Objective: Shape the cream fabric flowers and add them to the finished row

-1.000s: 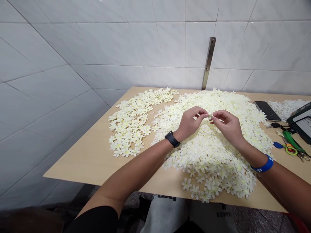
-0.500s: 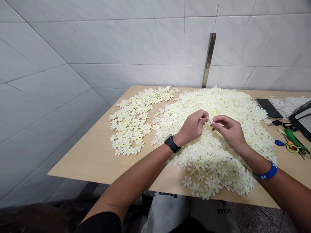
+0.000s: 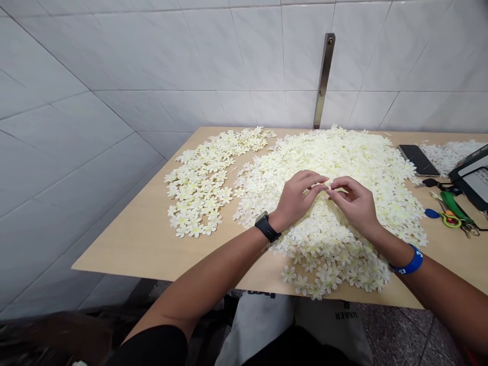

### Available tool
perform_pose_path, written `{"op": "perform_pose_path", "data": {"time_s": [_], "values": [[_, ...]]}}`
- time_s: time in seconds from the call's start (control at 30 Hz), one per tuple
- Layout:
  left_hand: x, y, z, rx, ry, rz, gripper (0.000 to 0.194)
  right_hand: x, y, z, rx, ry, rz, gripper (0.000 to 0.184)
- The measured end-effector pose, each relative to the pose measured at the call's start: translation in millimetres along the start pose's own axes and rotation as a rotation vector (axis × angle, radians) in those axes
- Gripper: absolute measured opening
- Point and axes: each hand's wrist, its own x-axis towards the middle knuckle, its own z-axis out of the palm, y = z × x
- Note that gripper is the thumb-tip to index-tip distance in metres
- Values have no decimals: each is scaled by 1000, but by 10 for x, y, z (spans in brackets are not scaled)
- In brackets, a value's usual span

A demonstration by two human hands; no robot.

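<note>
A wide heap of white artificial flowers (image 3: 305, 152) with pale yellow centres covers the middle of the table. Above it, my left hand (image 3: 299, 198) has its thumb and fingers brought together in a pinch. My right hand (image 3: 354, 201) pinches too, its fingertips meeting the left ones. Something tiny and pale shows where the fingertips meet, too small to tell apart from the flowers behind. To the left lies a second, thinner spread of the same flowers (image 3: 194, 198). Several flowers sit near the front edge of the table (image 3: 133, 244).
On the right are a black phone (image 3: 418, 160), a mound of small white pieces (image 3: 448, 155), keys and a green strap (image 3: 455, 206), and a dark box (image 3: 475, 178). A tiled wall (image 3: 229, 56) with a metal strip (image 3: 323, 84) stands behind the table.
The flower that showed between my fingertips is no longer distinct there. My fingertips remain close together over the heap. The whole view has shifted slightly.
</note>
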Motion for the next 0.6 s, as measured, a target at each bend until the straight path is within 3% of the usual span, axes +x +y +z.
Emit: {"op": "perform_pose_path", "data": {"time_s": [0.17,0.3,0.6], "values": [[-15,23,20,-128,49,-62,4,-19,33,-8,-30,-59,-55,17],[-20,-2,-13,-145,51,-117,9,-18,33,-23,-47,-90,-57,16],[1,5,-80,-166,-29,-35,13,-22,30,-31,-15,-87,-55,18]]}}
